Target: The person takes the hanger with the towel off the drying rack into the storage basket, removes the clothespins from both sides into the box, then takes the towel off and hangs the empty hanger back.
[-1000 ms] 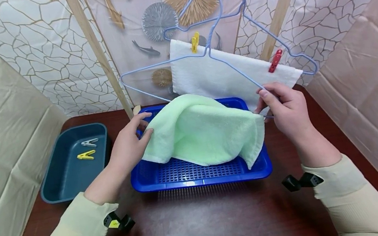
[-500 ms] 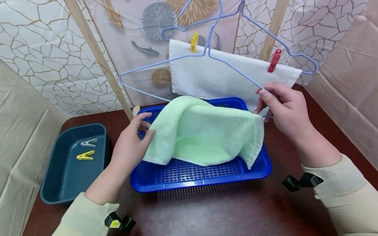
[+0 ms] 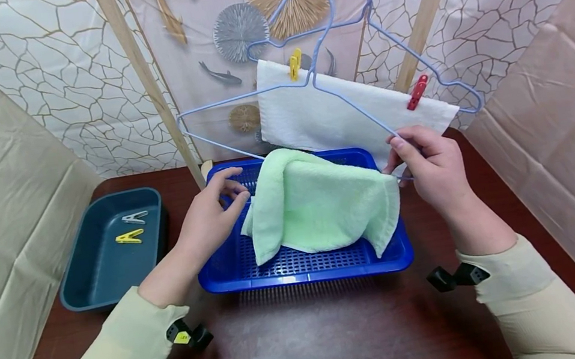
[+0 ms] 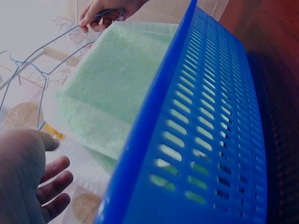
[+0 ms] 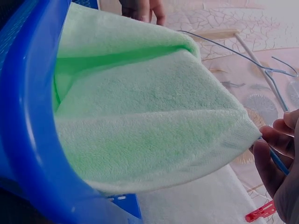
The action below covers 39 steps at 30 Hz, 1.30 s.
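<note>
One hand loaded: right hand (image 3: 430,164) pinches the hanger (image 3: 312,74) at its right corner. Left hand (image 3: 210,214) empty, fingers loosely bent beside the towel (image 3: 323,205), which drapes over the lower bar above the basket (image 3: 308,277). Reads as mid-draping; next move calls for spreading the bunched left side.

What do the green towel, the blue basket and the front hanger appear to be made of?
Green towel: soft terry cloth, possibly cotton; its fuzzy pile shows in the wrist views.
Blue basket: glossy, probably moulded plastic, given the rim's highlights and regular slots.
Front hanger: thin wire, likely metal with a smooth pale-blue coating; the twisted neck suggests it.
</note>
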Motion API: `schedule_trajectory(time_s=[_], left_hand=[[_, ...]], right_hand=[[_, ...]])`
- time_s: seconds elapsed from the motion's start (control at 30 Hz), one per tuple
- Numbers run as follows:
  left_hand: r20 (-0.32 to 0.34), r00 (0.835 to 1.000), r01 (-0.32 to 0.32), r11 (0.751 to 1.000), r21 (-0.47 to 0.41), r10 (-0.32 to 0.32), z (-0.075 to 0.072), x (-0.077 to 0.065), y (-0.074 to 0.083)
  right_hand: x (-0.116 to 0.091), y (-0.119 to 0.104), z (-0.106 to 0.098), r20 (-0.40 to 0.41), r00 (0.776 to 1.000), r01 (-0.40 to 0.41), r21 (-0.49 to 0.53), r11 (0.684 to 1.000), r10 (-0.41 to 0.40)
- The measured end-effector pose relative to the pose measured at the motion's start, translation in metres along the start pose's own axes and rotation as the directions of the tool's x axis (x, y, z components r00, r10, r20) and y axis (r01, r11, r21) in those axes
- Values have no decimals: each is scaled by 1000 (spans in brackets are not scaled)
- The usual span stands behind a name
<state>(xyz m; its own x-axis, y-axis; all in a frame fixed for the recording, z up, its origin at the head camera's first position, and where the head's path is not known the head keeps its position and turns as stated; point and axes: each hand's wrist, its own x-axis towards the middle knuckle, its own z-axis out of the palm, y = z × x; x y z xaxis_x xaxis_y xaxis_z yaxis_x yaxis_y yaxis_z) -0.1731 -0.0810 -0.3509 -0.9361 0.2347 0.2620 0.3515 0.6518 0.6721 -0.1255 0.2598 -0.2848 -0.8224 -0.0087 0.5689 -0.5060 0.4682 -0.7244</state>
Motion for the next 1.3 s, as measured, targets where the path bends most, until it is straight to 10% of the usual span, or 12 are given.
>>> schedule_trajectory(time_s=[1.3], left_hand=[[21,988,-151,988,12,151,6,13,37]], right_hand=[[0,-9,5,30,998,59,6,998,-60]])
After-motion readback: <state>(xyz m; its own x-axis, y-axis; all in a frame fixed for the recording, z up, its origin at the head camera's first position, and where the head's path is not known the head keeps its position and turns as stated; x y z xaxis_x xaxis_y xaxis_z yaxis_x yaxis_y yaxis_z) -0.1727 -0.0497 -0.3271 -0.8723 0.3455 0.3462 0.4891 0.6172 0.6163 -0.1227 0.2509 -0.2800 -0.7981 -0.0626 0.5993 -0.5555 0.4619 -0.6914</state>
